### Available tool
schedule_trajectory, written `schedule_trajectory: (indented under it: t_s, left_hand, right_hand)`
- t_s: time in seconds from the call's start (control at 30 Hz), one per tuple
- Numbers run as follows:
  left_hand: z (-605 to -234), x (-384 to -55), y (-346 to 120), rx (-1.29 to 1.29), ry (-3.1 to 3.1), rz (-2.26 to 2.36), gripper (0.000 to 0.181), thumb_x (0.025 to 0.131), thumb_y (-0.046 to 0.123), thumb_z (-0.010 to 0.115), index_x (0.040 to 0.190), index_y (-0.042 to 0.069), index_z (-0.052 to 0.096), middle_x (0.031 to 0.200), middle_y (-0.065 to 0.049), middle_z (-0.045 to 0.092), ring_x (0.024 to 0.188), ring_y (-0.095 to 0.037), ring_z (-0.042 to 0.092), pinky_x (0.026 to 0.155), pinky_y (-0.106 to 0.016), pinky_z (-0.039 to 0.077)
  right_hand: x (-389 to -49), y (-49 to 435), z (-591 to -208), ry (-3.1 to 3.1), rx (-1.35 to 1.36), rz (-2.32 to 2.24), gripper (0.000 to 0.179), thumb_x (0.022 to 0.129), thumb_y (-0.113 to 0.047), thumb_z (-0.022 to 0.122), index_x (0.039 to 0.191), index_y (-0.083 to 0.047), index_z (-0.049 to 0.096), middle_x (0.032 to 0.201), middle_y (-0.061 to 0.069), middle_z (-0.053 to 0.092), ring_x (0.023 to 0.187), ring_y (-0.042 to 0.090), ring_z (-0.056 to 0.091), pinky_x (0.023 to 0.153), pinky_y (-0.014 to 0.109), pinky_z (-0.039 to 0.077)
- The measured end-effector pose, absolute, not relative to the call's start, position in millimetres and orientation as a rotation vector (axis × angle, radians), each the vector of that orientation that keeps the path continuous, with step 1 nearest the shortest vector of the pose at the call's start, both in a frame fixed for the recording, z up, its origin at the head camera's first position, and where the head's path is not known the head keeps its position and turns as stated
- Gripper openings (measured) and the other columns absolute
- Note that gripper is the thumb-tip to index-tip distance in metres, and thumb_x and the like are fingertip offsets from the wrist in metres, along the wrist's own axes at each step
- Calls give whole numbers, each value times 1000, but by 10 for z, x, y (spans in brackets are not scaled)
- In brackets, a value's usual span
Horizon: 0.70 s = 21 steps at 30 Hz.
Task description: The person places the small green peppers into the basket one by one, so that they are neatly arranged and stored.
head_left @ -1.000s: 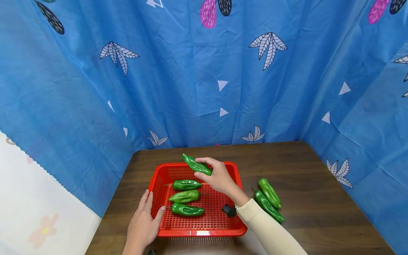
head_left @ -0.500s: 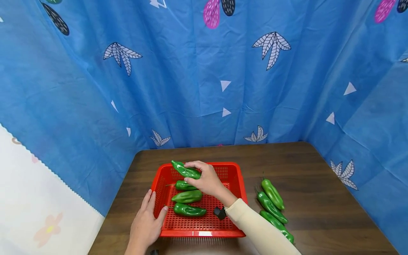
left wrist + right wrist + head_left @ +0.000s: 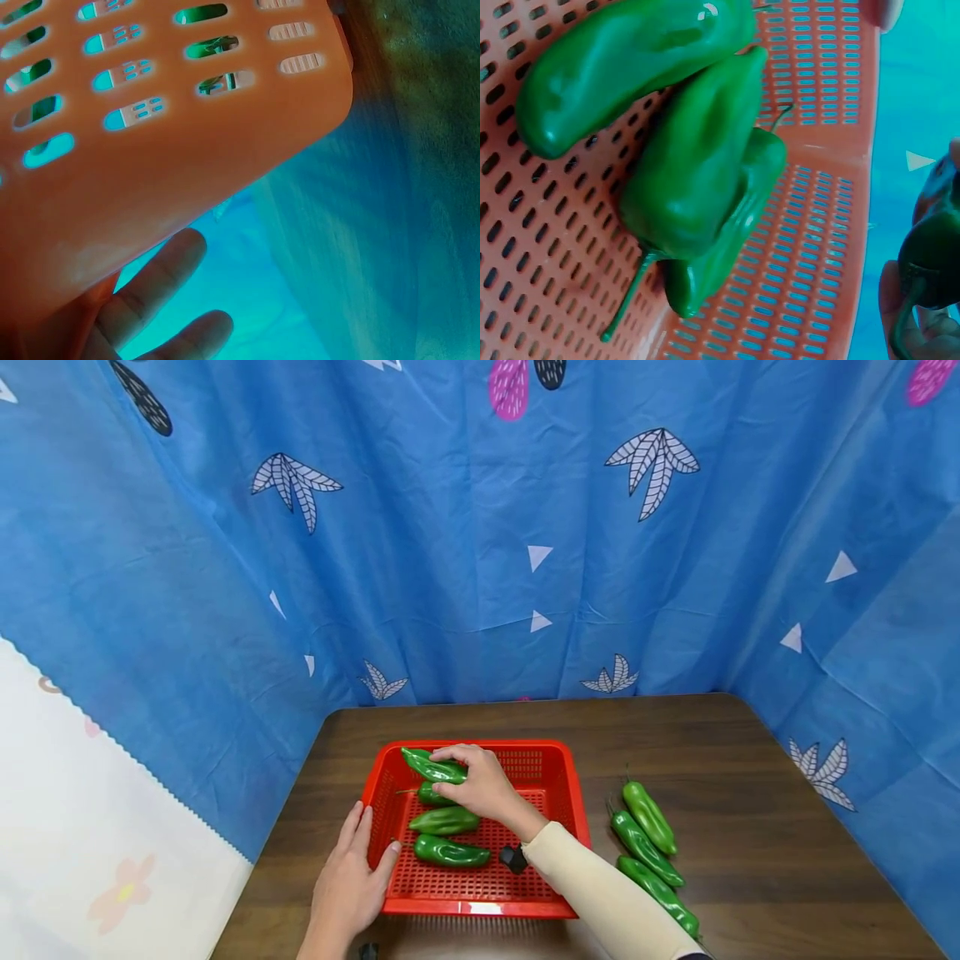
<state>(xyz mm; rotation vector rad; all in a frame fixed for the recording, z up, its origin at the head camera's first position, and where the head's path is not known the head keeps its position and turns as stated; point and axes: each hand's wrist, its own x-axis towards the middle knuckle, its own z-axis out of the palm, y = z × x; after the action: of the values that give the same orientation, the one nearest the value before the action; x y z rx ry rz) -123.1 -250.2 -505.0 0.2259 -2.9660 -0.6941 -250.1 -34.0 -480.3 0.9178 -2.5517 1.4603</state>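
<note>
My right hand (image 3: 476, 781) holds a green pepper (image 3: 429, 766) between thumb and fingers, over the back left of the red plastic basket (image 3: 480, 908). In the right wrist view the held pepper (image 3: 934, 259) shows stem end first at the right edge. Below it, three green peppers lie side by side in the basket: one (image 3: 431, 794) partly hidden by the hand, a lighter one (image 3: 444, 820), and one (image 3: 452, 852) nearest the front. My left hand (image 3: 351, 883) rests at the basket's left rim, fingers extended, thumb on the inner side. Its fingers (image 3: 161, 281) appear straight beside the rim in the left wrist view.
Right of the basket, three more green peppers lie on the dark wooden table (image 3: 757, 827): a lighter one (image 3: 649, 817), a middle one (image 3: 647, 847) and a front one (image 3: 660, 893) partly behind the sleeve (image 3: 600, 885). A blue patterned curtain (image 3: 450, 568) hangs behind.
My right hand has moved left and down with the pepper, lowering it toward the back left of the basket. My left hand keeps its place at the rim; the head view has shifted slightly.
</note>
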Motion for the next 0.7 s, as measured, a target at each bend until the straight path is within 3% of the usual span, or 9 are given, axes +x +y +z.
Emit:
schedule_trajectory:
  t_s: [0.7]
  left_hand:
    - [-5073, -1234, -2503, 214, -2948, -704, 83, 99, 58, 50, 160, 8, 26, 169, -9, 17, 141, -45, 42, 107, -66, 39]
  right_hand:
    - [-2562, -369, -5005, -2780, 858, 1329, 40, 83, -20, 83, 120, -29, 73, 127, -5, 69, 113, 18, 60, 91, 34, 54]
